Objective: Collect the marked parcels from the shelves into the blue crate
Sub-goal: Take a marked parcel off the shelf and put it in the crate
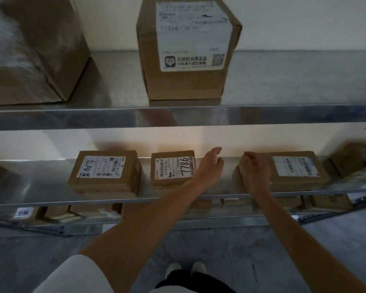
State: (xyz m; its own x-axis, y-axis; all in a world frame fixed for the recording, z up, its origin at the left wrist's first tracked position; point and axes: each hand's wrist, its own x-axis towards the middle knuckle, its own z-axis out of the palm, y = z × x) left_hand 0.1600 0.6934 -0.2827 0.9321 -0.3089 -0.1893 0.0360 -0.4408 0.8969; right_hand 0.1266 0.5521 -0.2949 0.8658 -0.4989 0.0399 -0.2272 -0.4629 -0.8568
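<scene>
On the middle shelf (51,182) sit four brown boxes in a row, with more blurry ones at the far ends. One small box has "7786" written big on its label: the marked parcel (172,169). It sits flat, near the front of the shelf, between the box with handwriting (105,173) on its left and the long box (283,171) on its right, apart from both.

The left hand (210,166) reaches in at the marked parcel's right side. Its grip is wide, fingers loose and holding nothing; it looks to be touching or just beside the parcel's edge. The right hand (257,171) lies over the left end of the long box with fingers curled. I cannot tell if its grip is closed on that box or just resting there.

The blue crate is not in view, so the parcel still has to travel.

To do this step well, I think the left hand should slide round the parcel's right side, thumb in front and fingers behind, and squeeze firmly. The right hand can come over to catch the other side. Lift straight up a little, then pull out toward the body, so the upper shelf (283,116) is not bumped and the neighbours stay put.
</scene>
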